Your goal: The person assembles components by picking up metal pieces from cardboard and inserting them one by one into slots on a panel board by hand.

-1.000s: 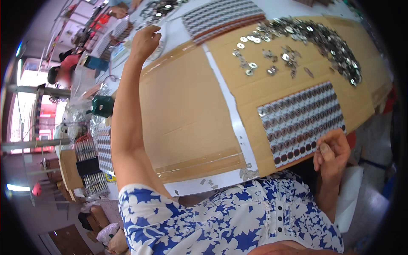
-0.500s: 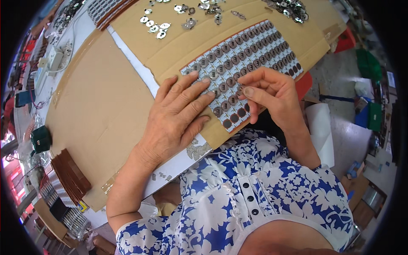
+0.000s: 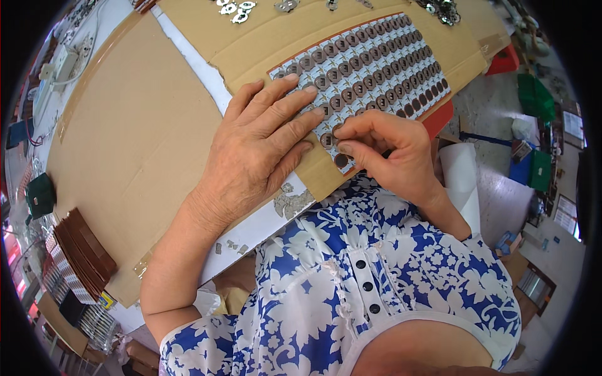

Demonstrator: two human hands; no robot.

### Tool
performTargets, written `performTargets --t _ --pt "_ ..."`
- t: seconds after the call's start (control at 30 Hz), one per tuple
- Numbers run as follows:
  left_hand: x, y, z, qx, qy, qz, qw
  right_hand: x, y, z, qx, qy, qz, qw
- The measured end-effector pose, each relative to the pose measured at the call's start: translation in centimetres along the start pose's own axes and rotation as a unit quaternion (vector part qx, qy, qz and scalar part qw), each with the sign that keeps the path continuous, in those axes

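Observation:
A circuit board panel (image 3: 370,66), white and brown-edged with rows of round dark discs in metal clips, lies on cardboard in front of me. My left hand (image 3: 260,135) is open and palm down, its fingertips resting on the panel's left edge. Over the panel's near left corner, my right hand (image 3: 389,147) has its thumb and forefinger drawn together close to a round disc. Whatever sits between those fingertips is too small or hidden to make out. Part of the nearest row is covered by this hand.
Loose shiny metal clips (image 3: 241,11) lie beyond the panel, with a pile of them (image 3: 442,11) at the far right. Brown stacked panels (image 3: 81,250) stand at the left. A cardboard sheet (image 3: 138,138) covers the tabletop. A red bin (image 3: 442,119) sits beyond the right edge.
My right hand has moved left and down to the panel's near left corner, its fingers closer together. My left hand stays at the left edge. The whole view has shifted slightly.

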State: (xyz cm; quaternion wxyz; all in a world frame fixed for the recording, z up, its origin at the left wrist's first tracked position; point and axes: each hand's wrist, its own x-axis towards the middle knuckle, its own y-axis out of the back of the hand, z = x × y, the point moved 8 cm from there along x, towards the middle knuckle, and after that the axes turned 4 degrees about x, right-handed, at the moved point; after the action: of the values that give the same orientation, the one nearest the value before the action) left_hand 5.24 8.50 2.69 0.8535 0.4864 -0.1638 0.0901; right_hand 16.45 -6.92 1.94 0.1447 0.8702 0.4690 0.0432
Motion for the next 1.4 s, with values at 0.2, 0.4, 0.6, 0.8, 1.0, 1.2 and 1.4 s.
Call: performTargets --t 0.2,0.4,0.6,0.8,1.0,1.2,1.4 --pt "0.2 -0.4 0.1 0.001 -0.006 0.028 1.0 -0.9 -0.1 -1.4 -0.104 0.078 -0.033 0.991" --pt "1.0 -0.4 0.6 0.013 -0.002 0.042 0.999 -1.7 0.5 -1.0 -0.085 0.053 -0.007 0.995" --pt "1.2 -0.4 0.6 0.017 0.004 0.05 0.999 -1.7 -0.1 -2.0 -0.151 0.186 -0.01 0.971" --pt "1.2 -0.8 0.6 0.046 0.0 0.046 0.998 -1.9 0.0 -1.9 -0.159 0.113 -0.005 0.981" --pt "1.3 -1.5 1.1 0.009 -0.029 -0.004 1.0 -1.9 -0.1 -2.2 -0.163 0.099 0.001 0.982" --pt "1.3 -1.4 0.9 0.01 -0.013 0.003 1.0 -1.6 0.1 -1.2 -0.137 0.105 -0.003 0.985" --pt "1.4 -1.2 1.1 0.029 -0.017 0.013 0.999 -2.1 -0.2 -1.6 -0.188 0.189 -0.009 0.964"
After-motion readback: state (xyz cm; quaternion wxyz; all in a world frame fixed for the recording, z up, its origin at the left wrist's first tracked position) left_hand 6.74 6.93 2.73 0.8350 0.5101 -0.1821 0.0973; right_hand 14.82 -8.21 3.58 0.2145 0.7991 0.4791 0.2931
